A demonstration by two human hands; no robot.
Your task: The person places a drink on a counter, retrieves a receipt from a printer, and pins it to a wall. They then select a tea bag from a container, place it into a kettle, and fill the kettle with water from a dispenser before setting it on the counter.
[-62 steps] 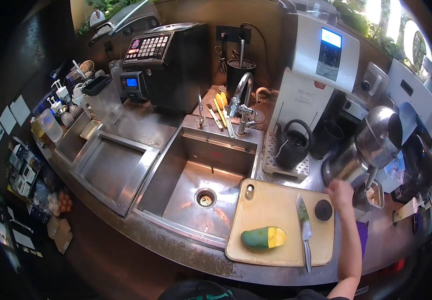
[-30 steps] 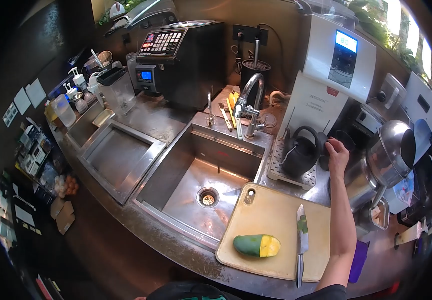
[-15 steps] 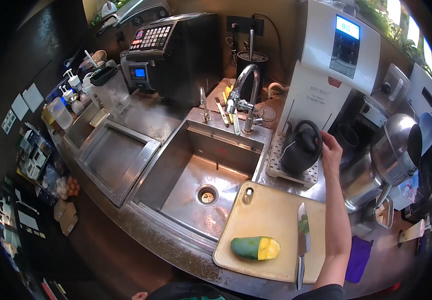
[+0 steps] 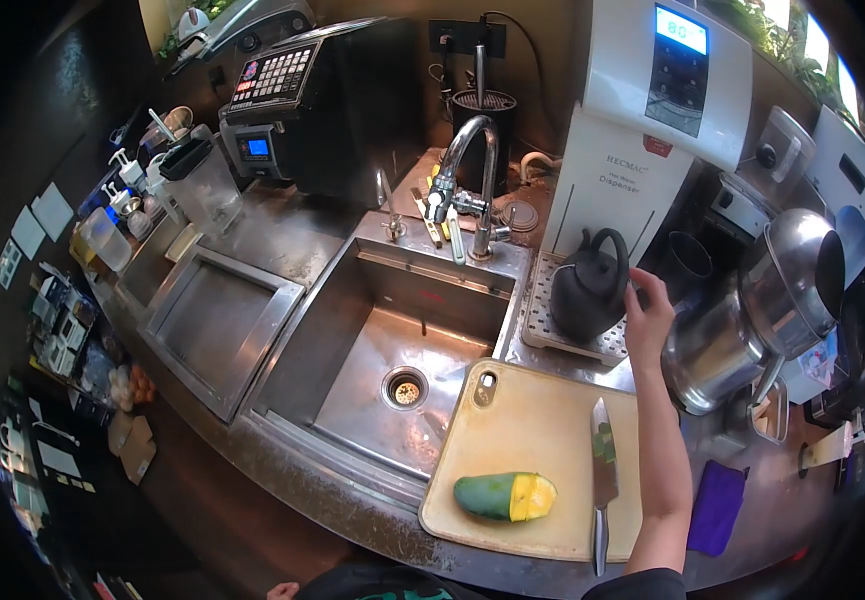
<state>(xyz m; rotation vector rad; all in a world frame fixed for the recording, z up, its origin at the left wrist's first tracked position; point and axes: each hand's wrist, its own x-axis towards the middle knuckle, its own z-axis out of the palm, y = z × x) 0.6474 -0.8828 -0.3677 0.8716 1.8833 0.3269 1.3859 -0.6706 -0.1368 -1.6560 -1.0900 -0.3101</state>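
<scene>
A black kettle (image 4: 584,297) stands on the perforated drip tray (image 4: 540,318) below the white hot water dispenser (image 4: 607,190). My right hand (image 4: 650,312) is at the right side of its looped handle, fingers curled in and apparently pinching the lower part. Only a small piece of my left hand (image 4: 283,592) shows at the bottom edge, so its fingers cannot be made out. Below my right forearm, a knife (image 4: 602,470) with green bits on its blade lies on the cutting board (image 4: 512,420). A partly peeled, cut green-and-yellow fruit (image 4: 505,497) rests there too.
The steel sink (image 4: 352,400) with its faucet (image 4: 470,170) lies left of the board. A purple cloth (image 4: 717,508) and a steel machine (image 4: 727,350) stand to the right. Farther left are a recessed steel tray (image 4: 217,325) and a clear blender jug (image 4: 202,185).
The kettle's handle has turned, and its spout now shows at the upper left. My right hand sits slightly lower along the handle. The whole view has shifted a little.
</scene>
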